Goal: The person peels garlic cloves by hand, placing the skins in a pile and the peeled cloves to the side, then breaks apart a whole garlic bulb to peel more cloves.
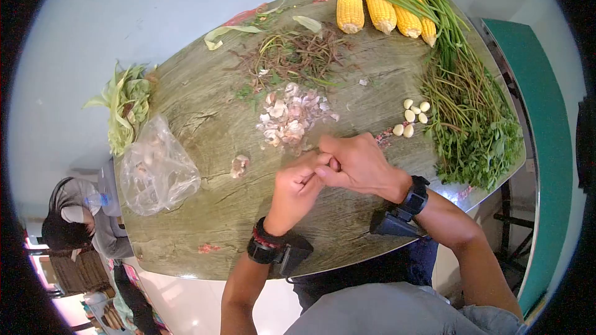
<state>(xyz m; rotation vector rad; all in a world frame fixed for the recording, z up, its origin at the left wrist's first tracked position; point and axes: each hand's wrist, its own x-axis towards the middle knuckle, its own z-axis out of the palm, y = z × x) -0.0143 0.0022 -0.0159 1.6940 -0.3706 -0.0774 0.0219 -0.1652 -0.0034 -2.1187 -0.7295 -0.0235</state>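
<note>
My left hand (297, 187) and my right hand (354, 162) meet above the wooden table (205, 105), fingertips pinched together around a small thing that looks like a garlic clove (335, 163), mostly hidden by the fingers. Just beyond them lies a heap of garlic skins (290, 118). Several peeled cloves (411, 116) sit to the right of my right hand. An unpeeled piece of garlic (239, 165) rests left of my left hand.
Several corn cobs (382, 5) lie at the far edge, beside a long bundle of leafy greens (469, 105) on the right. Stem trimmings (298, 53) lie in the middle. A clear plastic bag (156, 170) and corn husks (127, 105) sit at the left.
</note>
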